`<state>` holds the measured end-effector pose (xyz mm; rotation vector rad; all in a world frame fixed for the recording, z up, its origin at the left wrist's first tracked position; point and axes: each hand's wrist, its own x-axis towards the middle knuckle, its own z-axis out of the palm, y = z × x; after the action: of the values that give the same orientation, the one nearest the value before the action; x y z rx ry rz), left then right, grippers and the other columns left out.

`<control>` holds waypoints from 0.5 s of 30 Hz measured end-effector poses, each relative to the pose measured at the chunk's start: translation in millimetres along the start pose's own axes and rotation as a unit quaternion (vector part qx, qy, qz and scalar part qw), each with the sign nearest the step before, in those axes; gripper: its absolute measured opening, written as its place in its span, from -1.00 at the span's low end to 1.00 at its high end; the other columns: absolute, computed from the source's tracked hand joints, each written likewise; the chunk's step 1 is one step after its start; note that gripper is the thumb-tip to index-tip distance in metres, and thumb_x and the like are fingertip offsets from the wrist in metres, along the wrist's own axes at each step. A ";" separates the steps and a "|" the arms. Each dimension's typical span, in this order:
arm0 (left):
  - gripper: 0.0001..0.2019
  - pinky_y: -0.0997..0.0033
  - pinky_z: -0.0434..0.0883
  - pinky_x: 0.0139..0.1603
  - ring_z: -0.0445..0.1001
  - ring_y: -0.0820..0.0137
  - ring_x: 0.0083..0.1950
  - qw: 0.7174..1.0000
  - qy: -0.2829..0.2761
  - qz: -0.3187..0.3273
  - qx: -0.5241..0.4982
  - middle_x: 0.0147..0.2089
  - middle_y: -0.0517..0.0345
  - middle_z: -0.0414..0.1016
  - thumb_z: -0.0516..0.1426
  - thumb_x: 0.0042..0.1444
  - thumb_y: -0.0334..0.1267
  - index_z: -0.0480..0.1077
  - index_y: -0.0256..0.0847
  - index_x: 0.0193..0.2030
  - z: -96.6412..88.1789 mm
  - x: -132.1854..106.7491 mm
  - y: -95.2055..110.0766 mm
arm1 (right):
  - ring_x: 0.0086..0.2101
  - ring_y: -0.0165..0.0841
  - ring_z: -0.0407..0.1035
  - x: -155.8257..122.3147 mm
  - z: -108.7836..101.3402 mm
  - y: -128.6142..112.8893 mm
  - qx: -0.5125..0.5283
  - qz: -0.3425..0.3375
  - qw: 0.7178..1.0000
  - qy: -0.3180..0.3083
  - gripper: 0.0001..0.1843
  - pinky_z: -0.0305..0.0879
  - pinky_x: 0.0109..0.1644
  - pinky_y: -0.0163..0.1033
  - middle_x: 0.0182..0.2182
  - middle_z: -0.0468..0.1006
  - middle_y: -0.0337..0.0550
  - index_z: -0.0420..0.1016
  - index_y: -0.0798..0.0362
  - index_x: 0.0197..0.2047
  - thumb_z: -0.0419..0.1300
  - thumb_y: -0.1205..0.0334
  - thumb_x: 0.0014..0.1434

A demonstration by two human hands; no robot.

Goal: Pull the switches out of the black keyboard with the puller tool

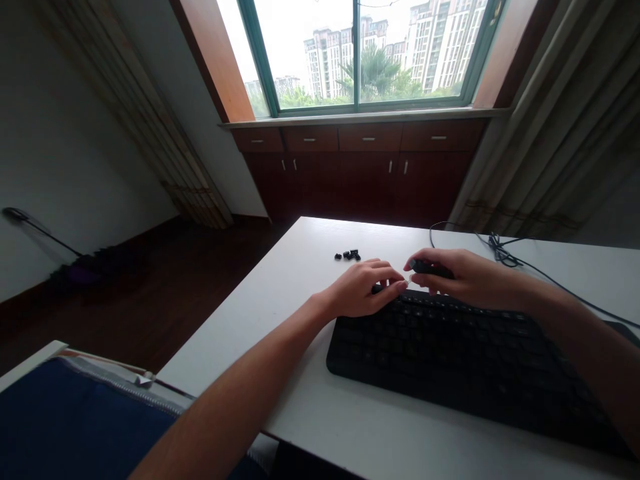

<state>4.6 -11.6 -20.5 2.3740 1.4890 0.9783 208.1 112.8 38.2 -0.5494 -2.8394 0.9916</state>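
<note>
My right hand (453,277) grips a small black object (431,269), perhaps a tool handle, between thumb and fingers. My left hand (363,290) is curled just above the far edge of a black computer keyboard (450,360), with its fingertips close to my right hand. A tiny pale piece (407,282) shows between the two hands, and I cannot tell which hand holds it. Several small black keycap-like pieces (349,255) lie in a loose heap on the white desk (280,333), beyond my left hand.
A dark cable (505,253) lies tangled at the desk's far right. Beyond the desk's far edge stand dark wooden cabinets (360,167) under a window (357,57). A dark blue cloth (75,420) lies at lower left, past the desk's near corner.
</note>
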 end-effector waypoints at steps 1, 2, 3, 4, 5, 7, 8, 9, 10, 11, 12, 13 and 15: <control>-0.69 0.34 0.41 -0.07 0.49 0.36 -0.16 1.000 -0.007 0.001 -0.002 -0.20 0.04 0.54 0.00 0.43 -0.14 0.51 -0.25 -0.12 -0.2 0.2 -0.1 | -0.36 -0.29 0.48 -0.5 -0.5 -1.3 0.000 -0.005 1.000 -0.001 -0.60 0.34 -0.31 -0.22 -0.27 0.64 -0.14 0.52 -0.01 0.03 0.16 -0.09 0.28; -0.66 0.35 0.40 -0.07 0.48 0.36 -0.17 1.000 -0.010 0.000 0.000 -0.22 0.04 0.53 -0.02 0.44 -0.14 0.51 -0.25 -0.15 -0.3 0.4 -0.3 | -0.36 -0.29 0.48 -0.8 -0.8 -2.5 -0.003 -0.010 1.000 -0.001 -0.62 0.34 -0.31 -0.23 -0.27 0.64 -0.14 0.54 -0.01 0.00 0.17 -0.07 0.28; -0.65 0.35 0.39 -0.08 0.47 0.37 -0.18 1.000 -0.009 -0.004 0.003 -0.23 0.05 0.53 -0.04 0.45 -0.15 0.51 -0.26 -0.17 -0.1 0.5 -0.6 | -0.35 -0.29 0.48 -0.9 -0.8 -3.5 -0.011 -0.012 1.000 0.002 -0.64 0.33 -0.32 -0.23 -0.27 0.64 -0.14 0.55 0.00 -0.03 0.17 -0.06 0.28; -0.64 0.36 0.38 -0.09 0.46 0.37 -0.18 1.000 -0.005 -0.010 0.008 -0.24 0.06 0.52 -0.06 0.46 -0.15 0.51 -0.26 -0.17 0.2 0.6 -1.0 | -0.36 -0.29 0.47 -0.7 -0.7 -4.0 -0.020 -0.012 1.000 0.006 -0.65 0.31 -0.33 -0.24 -0.28 0.64 -0.15 0.56 0.00 -0.05 0.17 -0.06 0.28; -0.64 0.36 0.37 -0.10 0.46 0.37 -0.18 1.000 0.001 -0.017 0.013 -0.23 0.06 0.52 -0.06 0.46 -0.16 0.51 -0.25 -0.16 0.6 0.6 -1.3 | -0.36 -0.30 0.46 -0.4 -0.3 -4.1 -0.028 -0.010 1.000 0.008 -0.65 0.30 -0.33 -0.24 -0.29 0.64 -0.15 0.56 0.00 -0.06 0.17 -0.06 0.28; -0.65 0.37 0.36 -0.12 0.45 0.37 -0.19 0.999 0.012 -0.029 0.023 -0.21 0.06 0.51 -0.06 0.46 -0.17 0.50 -0.25 -0.14 1.7 0.6 -1.7 | -0.39 -0.31 0.44 0.3 0.7 -3.6 -0.046 -0.004 0.999 0.004 -0.65 0.28 -0.36 -0.25 -0.31 0.63 -0.17 0.54 -0.01 -0.07 0.15 -0.07 0.29; -0.66 0.38 0.36 -0.13 0.45 0.37 -0.20 0.999 0.015 -0.034 0.026 -0.21 0.06 0.51 -0.05 0.45 -0.17 0.50 -0.25 -0.13 2.2 0.6 -1.8 | -0.40 -0.32 0.44 0.5 1.2 -3.3 -0.053 -0.002 0.999 -0.002 -0.65 0.28 -0.36 -0.25 -0.31 0.63 -0.18 0.54 -0.01 -0.07 0.15 -0.08 0.29; -0.68 0.38 0.36 -0.14 0.45 0.38 -0.20 0.999 0.017 -0.037 0.029 -0.22 0.07 0.51 -0.04 0.45 -0.17 0.50 -0.25 -0.12 2.7 0.6 -1.8 | -0.40 -0.32 0.44 0.4 1.6 -3.3 -0.058 -0.001 0.998 -0.009 -0.65 0.27 -0.36 -0.25 -0.32 0.63 -0.18 0.54 -0.01 -0.08 0.14 -0.08 0.30; -0.69 0.39 0.35 -0.15 0.45 0.38 -0.21 0.999 0.020 -0.039 0.031 -0.22 0.07 0.51 -0.03 0.44 -0.17 0.50 -0.25 -0.11 3.2 0.5 -1.9 | -0.41 -0.32 0.43 0.0 1.9 -3.7 -0.060 0.001 0.998 -0.014 -0.66 0.27 -0.36 -0.24 -0.33 0.63 -0.18 0.54 -0.01 -0.08 0.14 -0.07 0.30; -0.70 0.39 0.35 -0.16 0.45 0.37 -0.21 0.998 0.021 -0.039 0.033 -0.23 0.07 0.51 -0.02 0.44 -0.17 0.50 -0.25 -0.11 3.6 0.5 -2.0 | -0.41 -0.32 0.44 -0.6 2.2 -4.5 -0.060 0.003 0.998 -0.017 -0.67 0.27 -0.36 -0.24 -0.34 0.63 -0.19 0.54 -0.01 -0.09 0.13 -0.06 0.31; -0.71 0.39 0.35 -0.16 0.45 0.37 -0.21 0.998 0.023 -0.038 0.035 -0.23 0.07 0.51 0.00 0.43 -0.17 0.50 -0.25 -0.10 4.0 0.4 -2.1 | -0.41 -0.31 0.44 -1.4 2.3 -5.4 -0.059 0.006 0.998 -0.015 -0.68 0.27 -0.36 -0.24 -0.34 0.63 -0.19 0.54 -0.01 -0.09 0.13 -0.05 0.31; -0.72 0.39 0.36 -0.16 0.45 0.37 -0.21 0.998 0.025 -0.036 0.035 -0.22 0.07 0.52 0.01 0.42 -0.18 0.50 -0.25 -0.10 4.3 0.2 -2.3 | -0.41 -0.31 0.44 -2.1 2.4 -6.4 -0.058 0.010 0.998 -0.013 -0.69 0.27 -0.35 -0.24 -0.35 0.63 -0.19 0.55 -0.01 -0.09 0.13 -0.04 0.31; -0.75 0.38 0.37 -0.15 0.46 0.37 -0.20 0.999 0.025 -0.027 0.030 -0.22 0.07 0.53 0.03 0.41 -0.19 0.50 -0.25 -0.09 4.7 -0.2 -2.7 | -0.40 -0.29 0.45 -2.8 2.7 -7.3 -0.063 0.019 0.998 -0.008 -0.70 0.28 -0.34 -0.23 -0.36 0.63 -0.18 0.55 -0.01 -0.11 0.13 -0.02 0.30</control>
<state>5.4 -9.6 -25.4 2.3525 1.6149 1.0010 207.9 104.9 40.6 -0.6104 -2.9316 0.8295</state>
